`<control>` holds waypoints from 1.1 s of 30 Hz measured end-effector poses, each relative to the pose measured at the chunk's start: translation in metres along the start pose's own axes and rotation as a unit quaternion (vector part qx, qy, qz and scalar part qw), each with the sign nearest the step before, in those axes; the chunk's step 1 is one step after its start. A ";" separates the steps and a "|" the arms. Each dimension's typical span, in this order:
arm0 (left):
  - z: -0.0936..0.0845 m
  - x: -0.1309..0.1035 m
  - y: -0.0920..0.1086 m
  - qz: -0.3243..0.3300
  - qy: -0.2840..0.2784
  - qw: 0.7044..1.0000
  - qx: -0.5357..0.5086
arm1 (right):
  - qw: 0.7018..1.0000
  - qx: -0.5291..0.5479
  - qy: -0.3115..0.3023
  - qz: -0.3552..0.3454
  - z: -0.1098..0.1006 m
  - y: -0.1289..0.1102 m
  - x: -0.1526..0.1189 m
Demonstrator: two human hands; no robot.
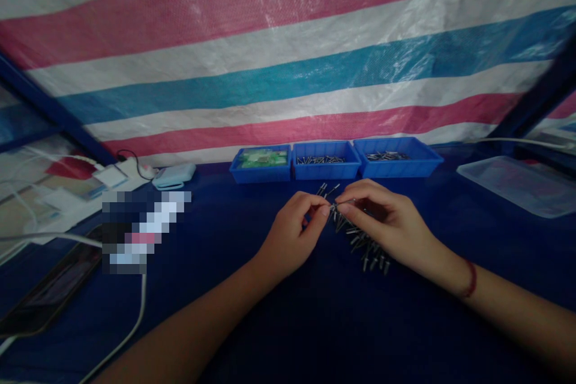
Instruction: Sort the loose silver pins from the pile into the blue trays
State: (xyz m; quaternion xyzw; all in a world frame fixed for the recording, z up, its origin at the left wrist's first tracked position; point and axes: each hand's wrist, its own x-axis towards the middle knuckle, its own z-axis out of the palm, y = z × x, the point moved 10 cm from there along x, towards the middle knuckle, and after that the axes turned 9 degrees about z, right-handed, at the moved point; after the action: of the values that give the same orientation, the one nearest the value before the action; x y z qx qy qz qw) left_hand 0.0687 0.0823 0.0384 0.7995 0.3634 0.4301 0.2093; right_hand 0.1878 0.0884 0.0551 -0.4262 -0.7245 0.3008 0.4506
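Both my hands meet fingertip to fingertip above the dark blue table (pixel 279 324). Between thumb and finger, my left hand (pixel 292 228) is closed on the end of a small metal blind rivet (pixel 333 207). My right hand (pixel 396 222), with a dark red band at the wrist, pinches the rivet from the other side; the fingers partly cover it. A loose pile of blind rivets (pixel 369 252) lies under and beside my right hand, partly hidden by it. A few more rivets (pixel 322 189) lie just beyond the fingertips.
Behind the hands stand three blue bins: one with green-and-white packets (pixel 261 177), two with metal pieces (pixel 326 171) (pixel 405 169). A clear plastic lid (pixel 517 189) lies right. Left are a phone (pixel 54 288), white cable (pixel 143 297), power strip (pixel 130 177) and light-blue case (pixel 174 176).
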 end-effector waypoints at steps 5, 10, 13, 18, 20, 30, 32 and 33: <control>0.010 -0.001 0.005 0.016 -0.041 0.999 -0.019 | 0.999 0.011 -0.027 0.027 0.007 0.003 -0.002; 0.011 0.000 0.002 -0.005 -0.045 0.998 -0.035 | 0.997 0.055 -0.030 0.051 0.008 0.006 -0.003; 0.012 0.000 0.001 -0.008 -0.043 0.998 -0.051 | 0.996 0.065 -0.030 0.054 0.008 0.007 -0.003; 0.013 -0.001 0.001 -0.013 -0.043 0.997 -0.060 | 0.995 0.067 -0.033 0.059 0.007 0.006 -0.002; 0.013 -0.001 0.002 -0.014 -0.046 0.997 -0.062 | 0.995 0.068 -0.035 0.058 0.007 0.004 -0.002; 0.017 -0.001 -0.001 -0.025 -0.054 0.996 -0.070 | 0.995 0.063 -0.045 0.064 0.009 0.004 -0.002; 0.017 -0.001 -0.001 -0.026 -0.054 0.996 -0.073 | 0.995 0.060 -0.047 0.063 0.009 0.004 -0.003; 0.017 -0.001 -0.001 -0.028 -0.053 0.995 -0.075 | 0.995 0.060 -0.046 0.062 0.009 0.004 -0.003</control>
State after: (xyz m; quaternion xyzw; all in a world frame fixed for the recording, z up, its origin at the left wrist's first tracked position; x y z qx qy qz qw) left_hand 0.0824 0.0817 0.0279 0.7928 0.3409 0.4071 0.2991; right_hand 0.1819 0.0872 0.0470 -0.4280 -0.6973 0.3906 0.4218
